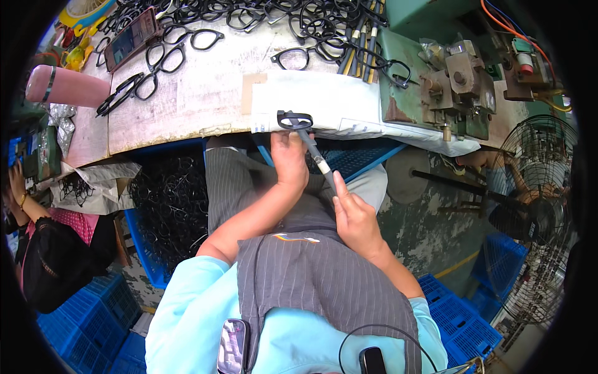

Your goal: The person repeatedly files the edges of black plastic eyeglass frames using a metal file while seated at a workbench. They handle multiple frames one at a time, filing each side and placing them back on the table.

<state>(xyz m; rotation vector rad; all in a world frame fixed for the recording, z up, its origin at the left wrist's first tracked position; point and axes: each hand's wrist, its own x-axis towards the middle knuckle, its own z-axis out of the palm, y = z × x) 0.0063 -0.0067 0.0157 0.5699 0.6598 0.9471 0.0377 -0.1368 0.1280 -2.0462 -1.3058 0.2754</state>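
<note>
At the edge of the workbench, my left hand (289, 157) is closed on a black eyeglass frame (286, 115), its fingers partly hidden under the rim. My right hand (358, 219) grips the lower end of a long flat grey file (314, 154) with a white band around it. The file slants up and left, and its far end meets the eyeglass frame. Beneath the frame, a white cloth pad (324, 93) covers the bench edge.
Many black eyeglass frames (246, 19) and a bundle of flat sticks (362, 53) lie at the back. A pink bottle (65, 85) and a phone (132, 38) stand left. A green machine (398, 93) and a fan (536, 218) are right. A blue crate (142, 249) holds frames; a co-worker's arm (22, 196) shows left.
</note>
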